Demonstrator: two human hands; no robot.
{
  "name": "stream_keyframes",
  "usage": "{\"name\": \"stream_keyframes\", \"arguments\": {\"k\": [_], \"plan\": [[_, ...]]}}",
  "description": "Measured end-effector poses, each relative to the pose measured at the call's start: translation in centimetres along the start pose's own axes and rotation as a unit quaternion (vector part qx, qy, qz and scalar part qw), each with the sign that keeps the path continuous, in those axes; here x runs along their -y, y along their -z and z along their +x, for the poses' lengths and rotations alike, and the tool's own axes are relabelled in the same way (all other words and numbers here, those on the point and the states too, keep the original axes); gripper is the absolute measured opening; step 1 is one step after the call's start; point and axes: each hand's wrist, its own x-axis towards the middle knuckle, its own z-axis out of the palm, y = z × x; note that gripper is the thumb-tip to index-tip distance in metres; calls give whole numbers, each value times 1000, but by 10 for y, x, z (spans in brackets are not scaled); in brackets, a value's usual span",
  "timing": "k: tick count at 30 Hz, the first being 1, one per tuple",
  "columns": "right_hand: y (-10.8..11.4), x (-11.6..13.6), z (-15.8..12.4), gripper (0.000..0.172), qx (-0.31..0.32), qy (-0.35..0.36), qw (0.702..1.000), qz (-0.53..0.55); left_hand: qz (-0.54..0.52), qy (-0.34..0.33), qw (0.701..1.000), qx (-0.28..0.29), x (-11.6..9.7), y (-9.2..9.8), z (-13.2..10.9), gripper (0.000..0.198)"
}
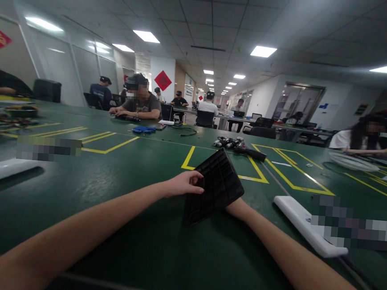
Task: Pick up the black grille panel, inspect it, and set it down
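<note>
A black tray [220,178] with a grid of compartments is held tilted above the green table. My right hand [237,209] holds it from behind at the lower right, its fingers hidden by the tray. At the tray's left edge is my left hand [187,183], with thumb and fingers curled towards each other. Something dark shows between those fingertips; whether it is a small part or the tray itself, I cannot make out. What the compartments contain is too dark to tell.
Yellow tape outlines [187,158] mark the green table [132,243]. Beyond the tray lie black cables [229,142] and a black handle-like object [253,154]. A white power strip [307,225] is at right, a blue item [144,129] farther off. Other people sit around.
</note>
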Motion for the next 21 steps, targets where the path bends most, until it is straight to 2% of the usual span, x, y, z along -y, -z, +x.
{"name": "stream_keyframes", "arguments": {"k": [5, 8, 10, 13, 15, 17, 19, 21], "plan": [[-6, -10, 2, 38, -8, -35, 999, 16, 146, -97, 981, -77, 2, -3, 9, 33], [3, -23, 5, 38, -6, -101, 994, 45, 181, -87, 970, -136, 3, 12, 16, 28], [20, -34, 4, 42, -18, -176, 984, 12, 216, -38, 957, -191, 8, 34, 18, 29], [52, -54, -4, 43, -60, -283, 937, -196, 307, 85, 911, -262, 23, 81, 14, 34], [69, -68, -11, 41, -63, -329, 890, -308, 358, 187, 874, -270, 38, 111, 7, 39], [77, -80, -18, 41, -42, -364, 856, -366, 393, 266, 841, -260, 53, 132, 0, 45], [78, -88, -22, 41, -11, -394, 836, -382, 412, 315, 821, -240, 67, 145, -6, 51], [75, -93, -24, 40, 9, -413, 826, -383, 423, 337, 811, -223, 77, 151, -9, 56]]}}
